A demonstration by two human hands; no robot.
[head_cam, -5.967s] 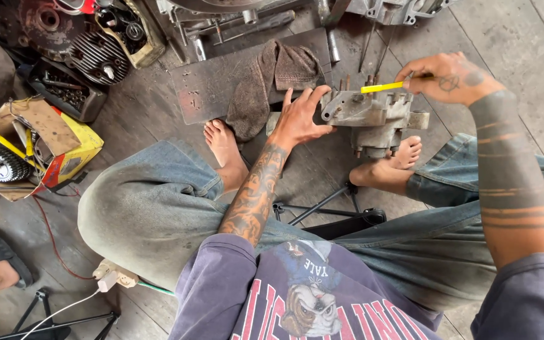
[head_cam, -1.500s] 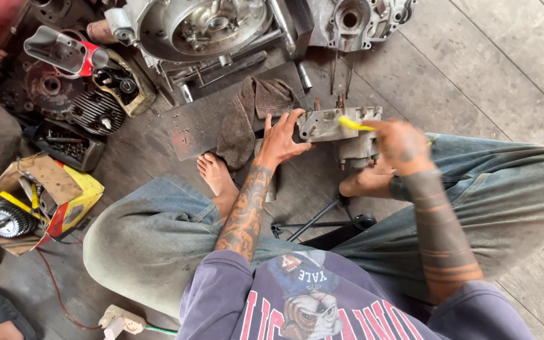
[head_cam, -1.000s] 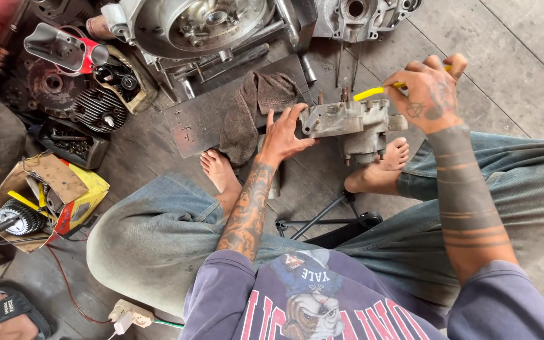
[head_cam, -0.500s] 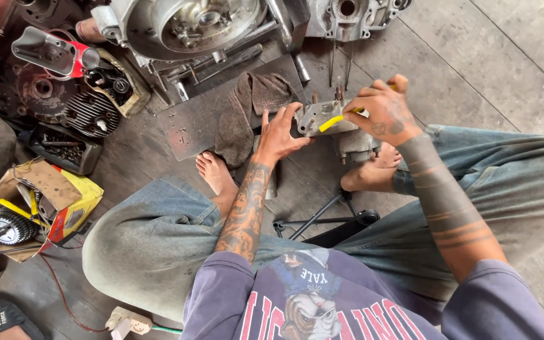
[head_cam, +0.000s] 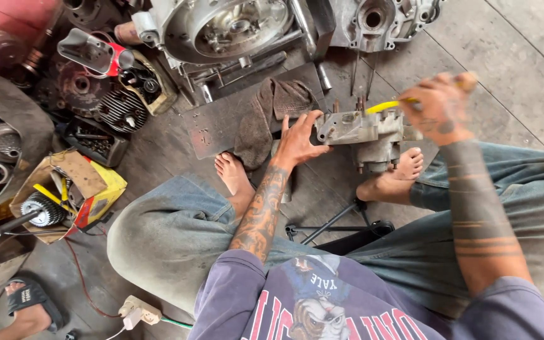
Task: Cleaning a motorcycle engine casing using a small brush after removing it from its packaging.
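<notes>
Gripping a yellow-handled tool (head_cam: 390, 105), the right hand (head_cam: 442, 107) is curled shut around the handle's far end, raised just above and to the right of a small grey engine casing (head_cam: 363, 133). Its outline is blurred, so the exact finger positions are hard to read. The tool's yellow shaft slants down and to the left, its lower end meeting the top of the casing. The left hand (head_cam: 297, 141) lies open and spread, palm and fingers pressed flat against the casing's left end, bracing it.

The casing rests on the floor between the person's bare feet, its long axis running roughly left to right across the view, with short studs standing up from its top face. The right foot (head_cam: 398, 176) sits just under and against it; the left foot (head_cam: 234, 179) is planted a little apart to the left.

A dark rag (head_cam: 269, 116) lies draped over a flat metal plate (head_cam: 221, 126) just behind the left hand. Beyond that, larger aluminium engine cases (head_cam: 234, 28) line the upper edge, beside a finned cylinder (head_cam: 121, 107) and other dark parts. A torn yellow cardboard box (head_cam: 77, 189) holding a gear sits at the left. A white power strip (head_cam: 138, 308) lies on the worn grey wooden floor (head_cam: 524, 56) near the person's knee.
</notes>
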